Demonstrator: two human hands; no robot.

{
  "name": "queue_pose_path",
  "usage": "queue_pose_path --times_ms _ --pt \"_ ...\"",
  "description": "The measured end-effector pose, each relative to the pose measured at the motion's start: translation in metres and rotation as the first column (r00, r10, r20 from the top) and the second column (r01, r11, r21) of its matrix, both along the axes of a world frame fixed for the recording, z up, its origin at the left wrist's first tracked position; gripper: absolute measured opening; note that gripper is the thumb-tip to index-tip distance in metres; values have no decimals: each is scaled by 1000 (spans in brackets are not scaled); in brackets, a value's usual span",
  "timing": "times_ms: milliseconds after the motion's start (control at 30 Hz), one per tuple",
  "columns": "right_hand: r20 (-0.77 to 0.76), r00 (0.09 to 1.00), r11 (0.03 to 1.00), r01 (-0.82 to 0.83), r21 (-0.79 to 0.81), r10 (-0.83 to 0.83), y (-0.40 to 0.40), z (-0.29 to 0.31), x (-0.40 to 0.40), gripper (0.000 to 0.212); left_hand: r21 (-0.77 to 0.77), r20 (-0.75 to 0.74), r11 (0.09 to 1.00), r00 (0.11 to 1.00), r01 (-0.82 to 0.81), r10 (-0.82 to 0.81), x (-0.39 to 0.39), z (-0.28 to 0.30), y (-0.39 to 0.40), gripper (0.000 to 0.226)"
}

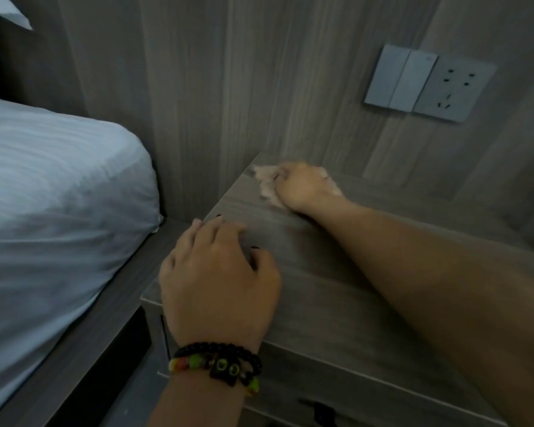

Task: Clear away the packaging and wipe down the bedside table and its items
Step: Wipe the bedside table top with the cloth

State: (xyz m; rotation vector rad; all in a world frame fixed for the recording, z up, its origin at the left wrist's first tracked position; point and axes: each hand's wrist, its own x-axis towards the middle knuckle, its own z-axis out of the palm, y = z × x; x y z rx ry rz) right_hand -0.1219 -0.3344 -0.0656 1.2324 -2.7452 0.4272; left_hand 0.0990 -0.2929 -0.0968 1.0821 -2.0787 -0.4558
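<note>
Pale pinkish cloth (267,186) bunched at far left corner of bedside table (336,297), hard by wall panel. Gripped in right hand (302,188), fingers curled round it, arm reaching diagonally across top. Left hand (219,272) resting near front edge, fingers loosely spread, holding nothing. Unwiped top probably lay nearer, toward the body.

Left hand (219,282) lies flat with fingers spread; right hand (302,186) is curled tight, arm outstretched.

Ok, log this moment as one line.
right hand: grips cloth, far corner | left hand: rests on bedside table | stage: wiping
</note>
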Motion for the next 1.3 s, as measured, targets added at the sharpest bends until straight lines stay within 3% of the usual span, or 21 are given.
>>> queue_pose_path --times_ms 133,267,333,433,567,633,700,833,933,1033,1133,1300 --pt "-57 931 920 -365 -142 360 69 -17 53 32 35 -36 999 999 17 -16 3 4 2 27" --pt "-89 882 871 -471 -140 463 159 -14 54 32 49 -169 997 984 63 -54 5 6 8 24" --pt "-99 943 932 -330 -148 318 188 -14 25 23 23 -190 994 977 104 -98 5 5 14 24" --pt "-11 999 992 39 -121 -40 192 -13 -27 24 0 -223 989 964 150 -146 0 6 21 22" --pt "4 903 902 428 52 -429 152 -4 -28 39 -40 -236 979 950 199 -202 -12 12 31 28" --pt "12 916 914 399 68 -401 131 -4 1 42 -29 -268 978 941 205 -205 -18 18 36 26" --pt "29 970 970 238 49 -240 126 -7 42 39 4 -332 980 925 199 -187 -23 25 40 24" --pt "1 999 997 -54 -53 54 174 -14 101 30 19 -440 980 882 196 -167 -28 33 55 27" --pt "7 992 986 -121 -114 122 223 -15 103 25 -40 -469 976 858 216 -209 -28 32 71 27" --pt "-13 996 991 -91 -100 91 269 -12 88 29 -69 -452 953 842 296 -295 -25 30 91 27" --pt "-62 994 994 84 -68 -88 317 -10 64 43 -141 -395 917 828 372 -397 -21 26 110 27" --pt "-13 920 920 392 -25 -393 347 -3 59 28 -178 -289 878 829 444 -478 -21 25 135 27"
